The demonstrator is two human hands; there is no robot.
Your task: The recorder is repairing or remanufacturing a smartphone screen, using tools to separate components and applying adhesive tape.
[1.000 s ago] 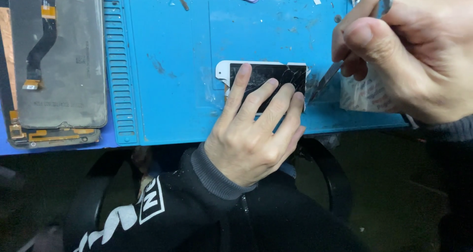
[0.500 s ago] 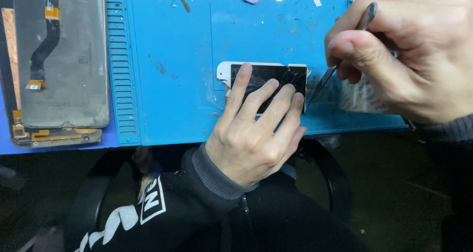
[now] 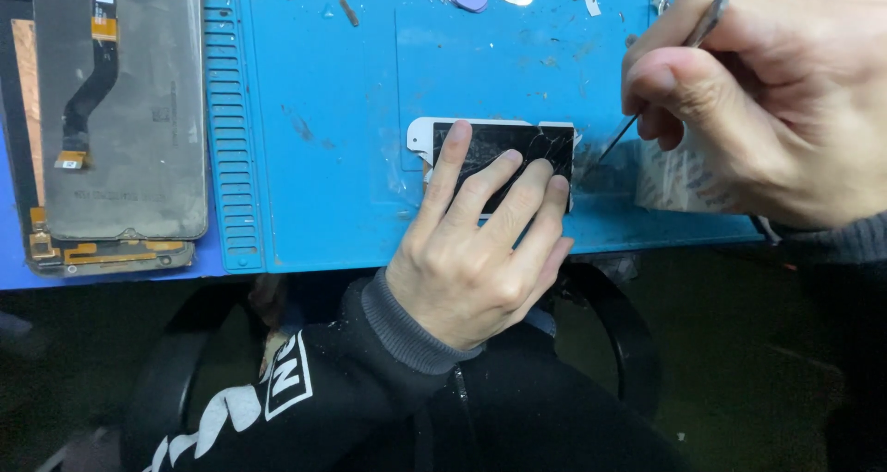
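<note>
- The left hand (image 3: 471,269) lay flat on a cracked phone screen (image 3: 517,149), white-framed, near the front edge of the blue mat (image 3: 314,112) on the desk; its fingers (image 3: 450,172) were spread wide and pressed down rather than gripping.
- The right hand (image 3: 767,112) pinched a thin metal tool (image 3: 688,52) between thumb and closed fingers, the tip angled toward the screen's right edge, beside a clear film (image 3: 674,181).
- The step in hand appeared to be prying at that edge; the next move likely called for a shallow, steady tip, since the cracked glass could splinter.
- Compared with the earlier frames, the right hand had risen and shifted, while the left hand stayed put.
- A larger dismantled screen (image 3: 120,112) lay well apart at the left.
</note>
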